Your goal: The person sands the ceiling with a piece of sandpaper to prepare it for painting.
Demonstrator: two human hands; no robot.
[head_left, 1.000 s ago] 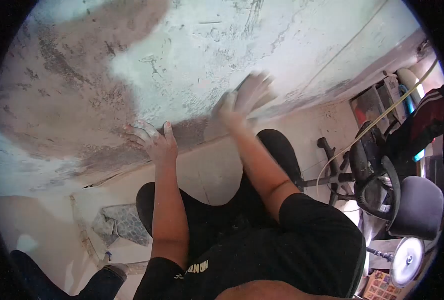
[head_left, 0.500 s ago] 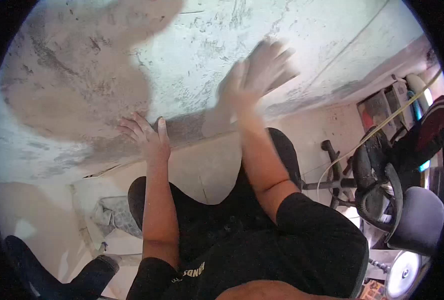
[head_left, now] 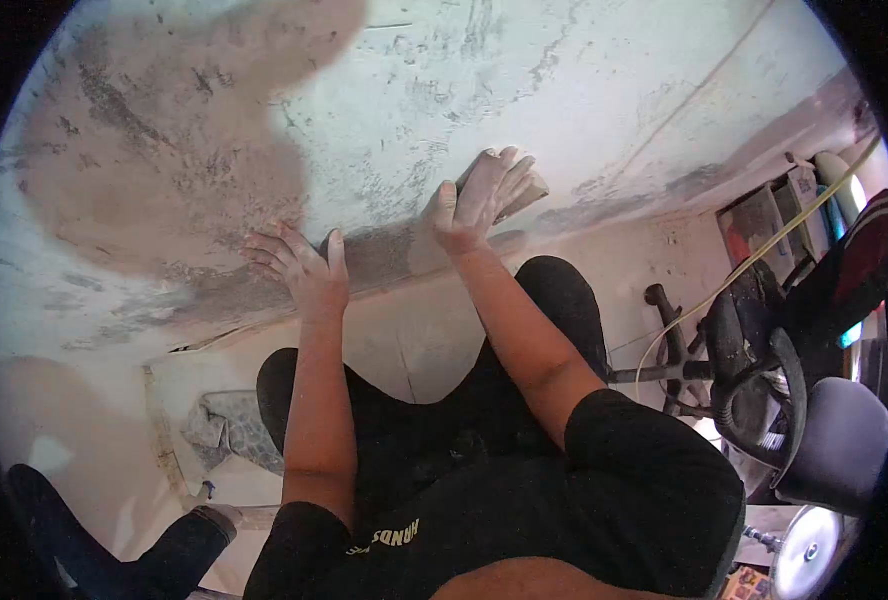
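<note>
In front of me is a pale wall (head_left: 384, 110) with rough, grey-streaked patches, with shadows falling across its left part. My left hand (head_left: 306, 272) rests against its lower edge, fingers spread and dusty, holding nothing. To the right, my right hand (head_left: 476, 208) lies over a flat, brownish folded piece of sandpaper (head_left: 527, 199) and presses it to the wall. Most of that sheet is hidden under the palm and fingers; one corner shows beyond the fingertips. White dust coats both hands.
A wheeled office chair (head_left: 832, 440) stands at the right, near a yellowish cable (head_left: 754, 255) and a pedestal fan (head_left: 809, 550). A crumpled grey patterned cloth (head_left: 239, 425) lies on the floor at left. Another person's dark-clad leg (head_left: 169, 555) shows at lower left.
My right hand has moved down and left along the wall with the sandpaper. My left hand has stayed nearly in place.
</note>
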